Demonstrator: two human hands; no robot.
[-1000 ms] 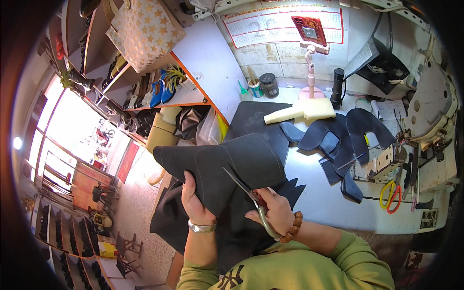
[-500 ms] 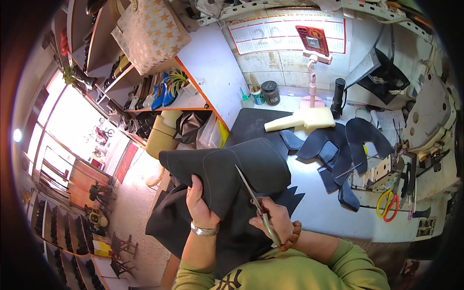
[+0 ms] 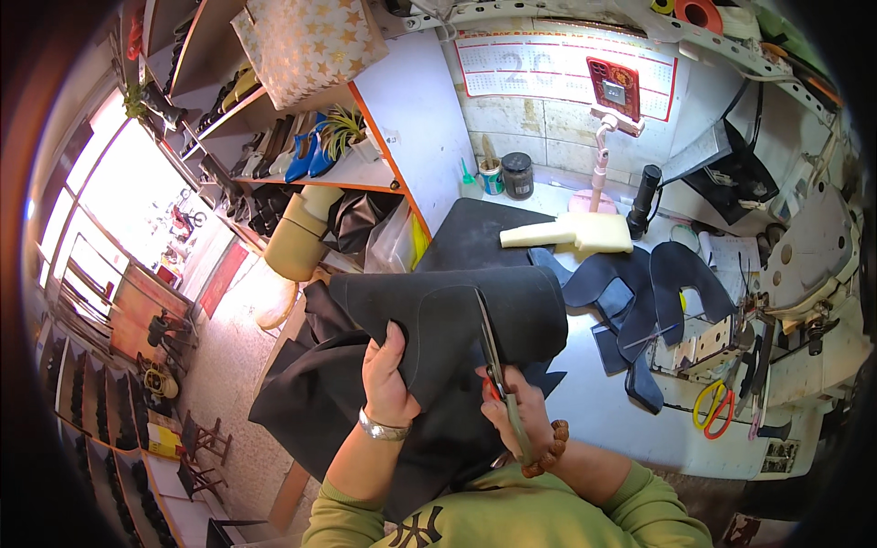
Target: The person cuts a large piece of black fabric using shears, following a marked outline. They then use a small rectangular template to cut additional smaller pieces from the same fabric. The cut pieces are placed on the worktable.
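A black sheet of leather-like material (image 3: 375,297) with thin pale outlines drawn on it is held up in front of me, its far right part curled over. My left hand (image 3: 388,384) grips the sheet, the thumb on top and the other fingers hidden beneath. My right hand (image 3: 521,406) is closed round the handles of metal scissors (image 3: 487,333). Their blades point away from me and lie against the sheet near a drawn line; part of the lower blade is hidden. Loose folds of the black material (image 3: 311,411) hang below and to the left.
The white table (image 3: 585,393) at right carries dark blue cut pieces (image 3: 617,292), a cream foam piece (image 3: 585,233), a black mat (image 3: 470,233) and yellow-and-red-handled scissors (image 3: 713,406). A phone (image 3: 614,82) stands on a pink holder. A sewing machine (image 3: 813,237) is at far right; shoe shelves (image 3: 365,173) at left.
My view has shifted slightly. The scissors have turned more upright, with the blades now by the drawn line. The sheet has moved a little and curls more at its far edge.
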